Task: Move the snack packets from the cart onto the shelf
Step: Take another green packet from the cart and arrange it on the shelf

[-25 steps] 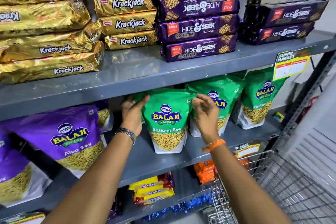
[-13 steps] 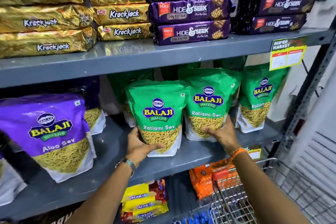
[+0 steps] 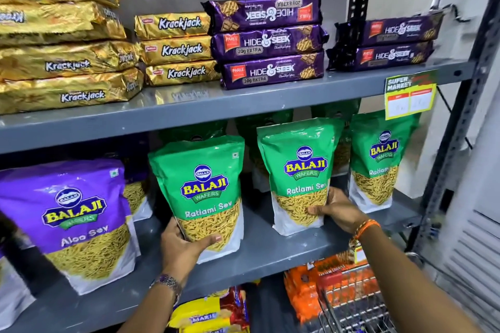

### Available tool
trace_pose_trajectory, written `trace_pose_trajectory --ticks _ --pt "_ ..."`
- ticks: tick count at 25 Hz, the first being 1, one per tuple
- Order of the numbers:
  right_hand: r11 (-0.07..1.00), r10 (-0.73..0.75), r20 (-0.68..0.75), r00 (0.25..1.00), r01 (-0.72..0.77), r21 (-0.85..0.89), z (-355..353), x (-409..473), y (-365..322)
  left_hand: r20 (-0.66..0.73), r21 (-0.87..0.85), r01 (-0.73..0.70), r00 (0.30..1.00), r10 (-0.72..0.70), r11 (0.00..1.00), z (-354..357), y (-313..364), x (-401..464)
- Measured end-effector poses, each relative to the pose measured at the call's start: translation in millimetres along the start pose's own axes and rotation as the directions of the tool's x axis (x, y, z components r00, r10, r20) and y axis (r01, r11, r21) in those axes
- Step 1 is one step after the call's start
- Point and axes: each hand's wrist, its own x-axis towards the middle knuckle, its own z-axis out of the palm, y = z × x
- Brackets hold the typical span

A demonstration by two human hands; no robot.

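Three green Balaji Ratlami Sev packets stand upright on the grey middle shelf [image 3: 270, 249]. My left hand [image 3: 186, 244] grips the lower left corner of the left green packet [image 3: 201, 189]. My right hand [image 3: 336, 211] holds the lower right side of the middle green packet [image 3: 300, 170]. A third green packet [image 3: 378, 165] stands further right, with more green packets half hidden behind. The wire cart [image 3: 354, 308] shows at the bottom right; I see no packets inside it.
A purple Aloo Sev packet [image 3: 73, 213] stands left. Gold Krackjack packs [image 3: 176, 48] and purple Hide & Seek packs [image 3: 267, 40] fill the upper shelf. Orange packs [image 3: 305, 295] and yellow Marie packs [image 3: 213, 313] lie below. A price tag [image 3: 410, 97] hangs at right.
The two green packets now stand further apart. My left hand has shifted its packet slightly left, my right hand has moved up the side of the middle packet. The view tilted down.
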Motion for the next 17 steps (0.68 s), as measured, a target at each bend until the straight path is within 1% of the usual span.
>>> trace_pose_trajectory --ticks 4,8,17 --pt "0.999 0.025 -0.011 1.000 -0.026 -0.036 3.0 -3.6 -4.8 0.008 -0.029 0.013 1.000 -0.013 1.000 1.4 2.2 -0.6" --pt "0.998 0.051 -0.024 0.998 -0.051 -0.035 6.5 -10.1 -10.2 0.028 -0.047 0.014 1.000 -0.013 0.999 1.0 -0.3 0.4" --pt "0.999 0.042 0.019 0.999 -0.042 -0.011 4.8 -10.5 -14.6 0.024 -0.051 0.004 1.000 -0.003 0.999 4.9 1.3 1.1"
